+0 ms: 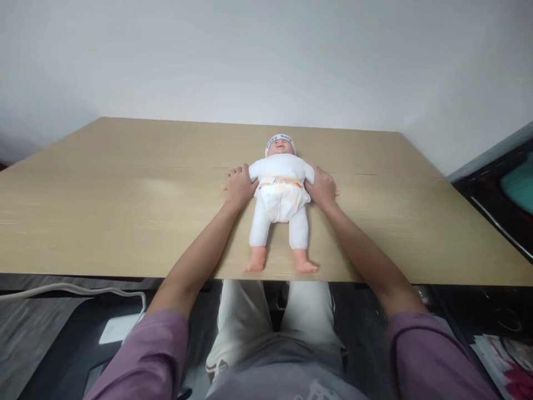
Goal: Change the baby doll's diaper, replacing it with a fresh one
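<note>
A baby doll (281, 165) lies on its back on the wooden table (125, 222), head toward the wall and feet near the front edge. It has a white cloth body, a white headband with blue lettering and a white diaper (282, 201) around its hips. My left hand (240, 186) is closed around the doll's arm on the left side. On the other side my right hand (322, 186) grips the other arm. Only small bits of the doll's hands show past my fingers.
A pale wall (266, 61) stands behind the table. Along the right edge is a black-framed object (491, 172) with a teal patch. Below the table at left lie a white cable (70, 288) and a white flat item (119, 329); printed papers (499, 355) are at lower right.
</note>
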Available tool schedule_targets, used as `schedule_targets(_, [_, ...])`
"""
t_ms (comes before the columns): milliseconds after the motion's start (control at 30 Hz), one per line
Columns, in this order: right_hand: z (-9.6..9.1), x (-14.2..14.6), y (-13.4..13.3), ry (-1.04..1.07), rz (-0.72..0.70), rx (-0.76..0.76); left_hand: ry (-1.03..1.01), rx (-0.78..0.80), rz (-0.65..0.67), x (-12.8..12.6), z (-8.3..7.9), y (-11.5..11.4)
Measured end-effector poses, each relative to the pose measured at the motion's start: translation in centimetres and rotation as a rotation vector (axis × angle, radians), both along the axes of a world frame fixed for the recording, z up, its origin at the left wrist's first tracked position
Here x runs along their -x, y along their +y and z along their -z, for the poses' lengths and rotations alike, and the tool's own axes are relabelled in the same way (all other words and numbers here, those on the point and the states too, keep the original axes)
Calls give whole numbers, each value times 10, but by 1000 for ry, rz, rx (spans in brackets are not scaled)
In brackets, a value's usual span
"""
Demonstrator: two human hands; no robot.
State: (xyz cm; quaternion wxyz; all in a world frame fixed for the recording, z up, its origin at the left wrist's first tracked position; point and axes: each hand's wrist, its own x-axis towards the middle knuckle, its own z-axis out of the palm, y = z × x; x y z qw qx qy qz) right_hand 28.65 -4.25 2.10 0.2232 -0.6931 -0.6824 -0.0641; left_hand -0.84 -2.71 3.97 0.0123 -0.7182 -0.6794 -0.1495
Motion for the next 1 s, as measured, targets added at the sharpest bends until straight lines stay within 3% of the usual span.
schedule_targets(200, [-7,5,-53,-10,-27,57,15,88,2,-2,-14,-66])
schedule_targets(333, [-16,-1,-97,-19,-61,175,-68,173,37,3,-21,-141])
schedule_targets(433, [-23,-12,-145,2,-138,257,-114,258,58,9,-22,-222])
schedule_targets(533, [-33,-24,-209,95,-339,283,-151,308,141,19,-11,-321])
schedule_targets(633, [-41,-30,-280,185,-553,320,-202,362,203,33,14,-419])
schedule_targets(733, [-34,-23,-337,162,-719,393,-262,488,248,46,42,-494])
schedule_targets(833, [-8,-2,-364,97,-734,485,-316,642,253,53,51,-529])
schedule_targets(1000, [49,31,-355,-90,-666,672,-233,722,242,50,27,-528])
